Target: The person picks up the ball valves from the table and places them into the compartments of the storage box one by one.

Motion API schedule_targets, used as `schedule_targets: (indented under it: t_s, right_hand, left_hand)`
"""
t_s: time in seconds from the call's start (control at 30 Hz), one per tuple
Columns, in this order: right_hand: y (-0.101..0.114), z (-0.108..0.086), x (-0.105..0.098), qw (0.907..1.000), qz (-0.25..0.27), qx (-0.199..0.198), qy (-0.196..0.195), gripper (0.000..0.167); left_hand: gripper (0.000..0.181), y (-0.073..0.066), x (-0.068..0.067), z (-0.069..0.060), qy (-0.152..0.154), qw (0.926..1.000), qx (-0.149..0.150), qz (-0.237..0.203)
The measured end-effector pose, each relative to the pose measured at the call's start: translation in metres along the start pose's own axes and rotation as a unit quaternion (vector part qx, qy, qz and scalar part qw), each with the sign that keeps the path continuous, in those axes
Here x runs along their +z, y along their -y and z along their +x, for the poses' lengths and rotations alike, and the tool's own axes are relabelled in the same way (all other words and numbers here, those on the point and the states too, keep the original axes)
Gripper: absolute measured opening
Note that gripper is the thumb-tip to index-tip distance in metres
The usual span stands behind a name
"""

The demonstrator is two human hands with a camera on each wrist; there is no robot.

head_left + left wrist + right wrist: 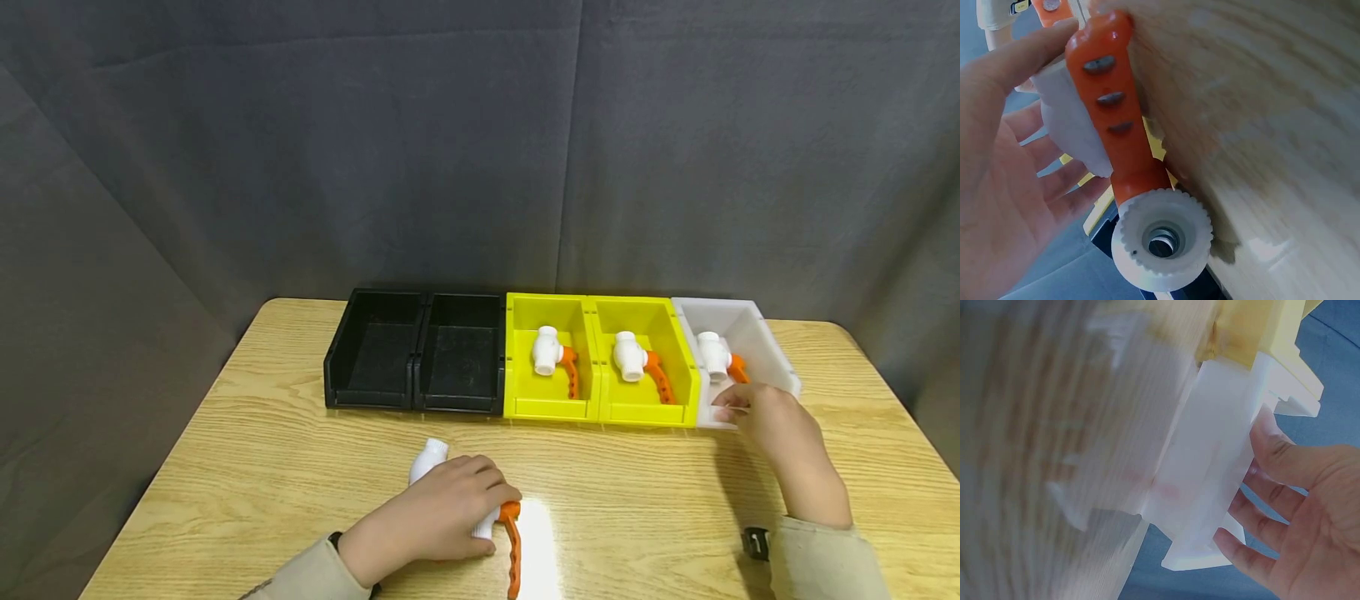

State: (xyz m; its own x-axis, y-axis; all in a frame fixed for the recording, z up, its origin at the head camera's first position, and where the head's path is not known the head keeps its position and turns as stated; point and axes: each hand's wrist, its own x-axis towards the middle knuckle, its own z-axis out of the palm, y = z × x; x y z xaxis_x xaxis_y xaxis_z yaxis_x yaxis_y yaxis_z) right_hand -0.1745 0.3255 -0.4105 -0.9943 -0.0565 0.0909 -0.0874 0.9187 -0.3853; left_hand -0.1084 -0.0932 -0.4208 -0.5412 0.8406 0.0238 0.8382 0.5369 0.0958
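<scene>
My left hand (442,512) lies over a white ball valve with an orange lever (514,550) near the table's front. In the left wrist view, its thumb and fingers curl round a white valve body (1069,119); a second ribbed valve end (1163,244) stands close to the camera. Another white end (429,458) pokes out past the hand. At the far right, my right hand (780,433) reaches over the front lip of the white bin (772,354), its fingers loosely bent with nothing seen between them. Inside that bin lies a valve (714,357), just beyond the fingertips.
Two yellow bins stand left of the white one, holding one valve (547,350) and another valve (630,357). Further left are two black bins (459,367) with nothing seen inside. A dark grey curtain (450,167) hangs behind the wooden table (247,467).
</scene>
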Motion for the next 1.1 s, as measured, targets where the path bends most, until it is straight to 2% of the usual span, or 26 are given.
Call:
schedule_targets:
  t_s: [0.23, 0.63, 0.93, 1.1]
  right_hand:
    - [0.000, 0.000, -0.001, 1.0000, 0.003, 0.004, 0.008, 0.005]
    - [0.001, -0.002, -0.002, 0.9999, -0.003, 0.006, 0.014, 0.004]
    - [0.000, -0.001, -0.001, 1.0000, -0.003, 0.001, 0.009, 0.004]
    - [-0.001, -0.001, -0.001, 0.9999, -0.002, 0.008, 0.014, 0.004]
  left_hand:
    - [0.053, 0.000, -0.001, 0.000, -0.003, 0.9998, 0.018, 0.005]
    - [0.052, 0.001, -0.007, 0.002, -0.025, 0.9985, 0.044, 0.020]
    - [0.051, 0.007, -0.012, 0.004, -0.039, 0.9972, 0.050, 0.039]
    - [0.051, 0.011, -0.014, 0.004, -0.034, 0.9972, 0.044, 0.051]
